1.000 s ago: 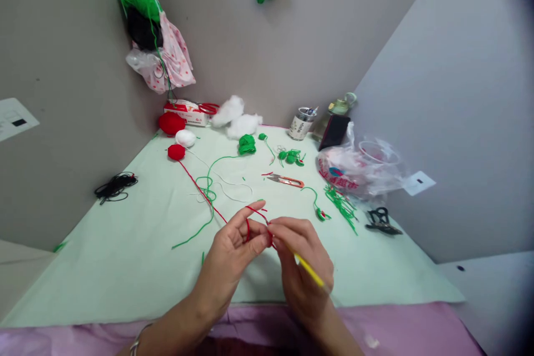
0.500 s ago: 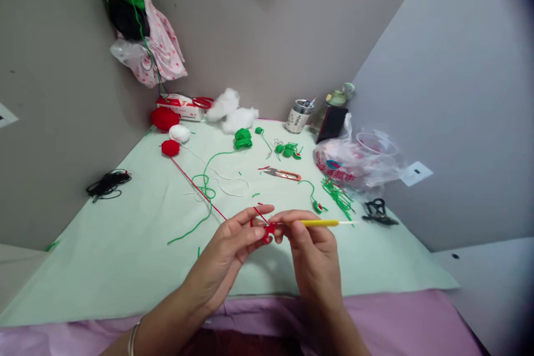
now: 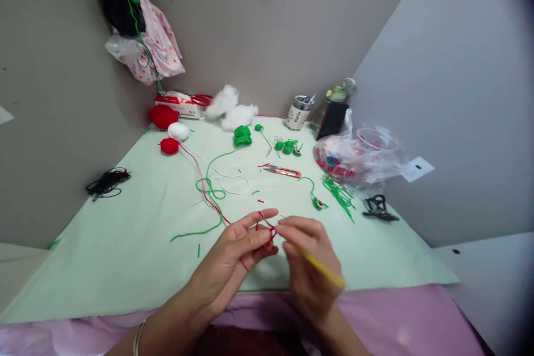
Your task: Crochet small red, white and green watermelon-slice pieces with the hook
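Near the front of the table, my left hand (image 3: 242, 245) pinches a small red crochet piece (image 3: 270, 238), partly hidden by the fingers. Red yarn (image 3: 199, 164) runs over its raised index finger and back to a red yarn ball (image 3: 169, 146). My right hand (image 3: 311, 258) is closed around a crochet hook with a yellow handle (image 3: 323, 270), smeared by motion. The hook's tip meets the red work, though its exact place in the stitches is too blurred to tell.
Thread snips (image 3: 287, 172) lie beyond my hands, beside green crocheted pieces (image 3: 287, 148). Green yarn (image 3: 242, 136), white stuffing (image 3: 240, 117) and a pen tin (image 3: 298, 114) stand farther back. To the right are a plastic bag (image 3: 346, 161), cut green strands (image 3: 337, 194) and a black claw clip (image 3: 379, 208).
My right hand has tilted the hook, its handle end swinging down toward me. The red yarn across the table has gone from taut to slack and curved.
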A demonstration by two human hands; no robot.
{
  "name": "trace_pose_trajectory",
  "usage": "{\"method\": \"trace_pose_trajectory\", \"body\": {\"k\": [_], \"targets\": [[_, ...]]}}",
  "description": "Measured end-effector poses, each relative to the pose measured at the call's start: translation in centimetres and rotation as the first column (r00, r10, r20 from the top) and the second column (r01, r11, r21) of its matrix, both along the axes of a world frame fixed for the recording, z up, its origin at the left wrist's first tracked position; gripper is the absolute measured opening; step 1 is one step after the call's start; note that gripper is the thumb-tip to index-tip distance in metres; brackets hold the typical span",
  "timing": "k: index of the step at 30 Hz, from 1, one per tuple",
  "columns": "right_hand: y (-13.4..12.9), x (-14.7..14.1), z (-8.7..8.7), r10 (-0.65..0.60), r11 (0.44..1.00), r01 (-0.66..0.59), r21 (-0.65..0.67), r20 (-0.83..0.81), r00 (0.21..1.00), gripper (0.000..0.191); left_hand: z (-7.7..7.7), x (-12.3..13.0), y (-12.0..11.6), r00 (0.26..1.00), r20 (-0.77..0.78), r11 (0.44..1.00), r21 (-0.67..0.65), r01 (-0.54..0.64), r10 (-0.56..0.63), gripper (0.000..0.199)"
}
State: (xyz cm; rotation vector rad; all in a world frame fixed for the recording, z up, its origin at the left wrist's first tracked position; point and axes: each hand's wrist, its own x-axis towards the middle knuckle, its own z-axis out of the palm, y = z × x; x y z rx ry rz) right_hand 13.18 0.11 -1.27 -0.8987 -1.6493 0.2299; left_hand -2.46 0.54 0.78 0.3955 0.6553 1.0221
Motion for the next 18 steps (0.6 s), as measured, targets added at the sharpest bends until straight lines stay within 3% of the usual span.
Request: {"method": "trace_pose_trajectory", "body": {"k": [3, 5, 8, 13, 18], "targets": [[0.4, 0.0, 0.6, 0.110, 0.974, -0.169, -0.148, -0.341, 0.933, 0.024, 0.2, 0.0, 0.2, 0.999, -0.036, 0.999, 0.023, -0.030, 0.031, 0.042], [0.6, -0.1, 0.9, 0.157, 0.947, -0.253, -0.200, -0.402, 0.902, 0.022, 0.2, 0.2, 0.1, 0.994, -0.091, 0.994, 0.101, -0.047, 0.056, 0.038], [0.7, -0.4, 1.1, 0.173, 0.938, -0.264, -0.226, -0.355, 0.919, 0.019, -0.2, 0.4, -0.1, 0.985, -0.157, 0.980, 0.195, -0.032, 0.064, 0.029], [0.3, -0.4, 0.8, 0.139, 0.956, -0.207, -0.207, -0.304, 0.943, 0.024, -0.2, 0.6, 0.0, 0.969, -0.224, 0.976, 0.210, -0.057, 0.105, 0.029], [-0.1, -0.2, -0.8, -0.025, 0.999, 0.023, 0.031, 0.095, 0.995, 0.037, -0.1, 1.1, 0.2, 0.988, -0.110, 0.988, 0.122, -0.099, 0.112, 0.039]]}}
